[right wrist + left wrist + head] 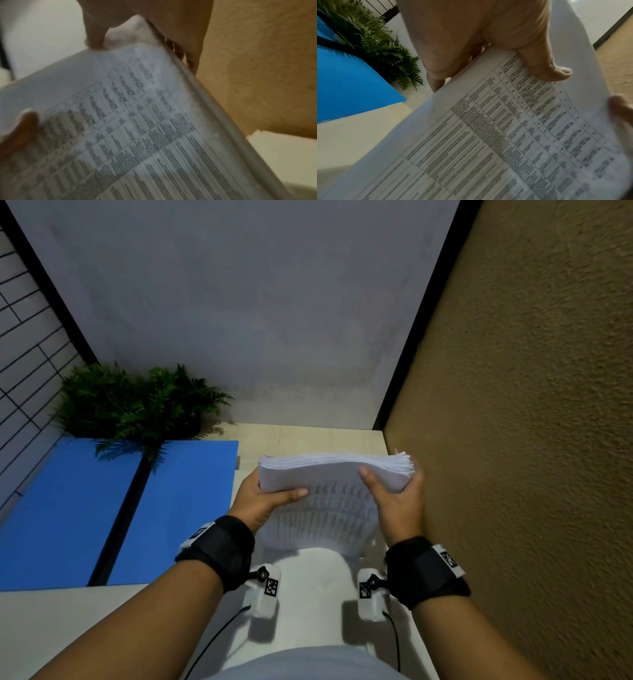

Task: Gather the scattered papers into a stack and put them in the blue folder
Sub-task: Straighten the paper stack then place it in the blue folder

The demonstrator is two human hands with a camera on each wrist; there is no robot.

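Observation:
A thick stack of white papers printed with tables stands nearly on edge above the table, held between both hands. My left hand grips its left side, thumb across the printed face, fingers behind. My right hand grips the right side the same way. The printed sheet fills the left wrist view under my left thumb. In the right wrist view the stack is blurred and curves down to the right. The blue folder lies open flat on the table to the left.
A green fern plant stands at the back left, its fronds hanging over the folder's far edge. A brown textured wall runs close along the right of the pale table. A grey wall closes the back.

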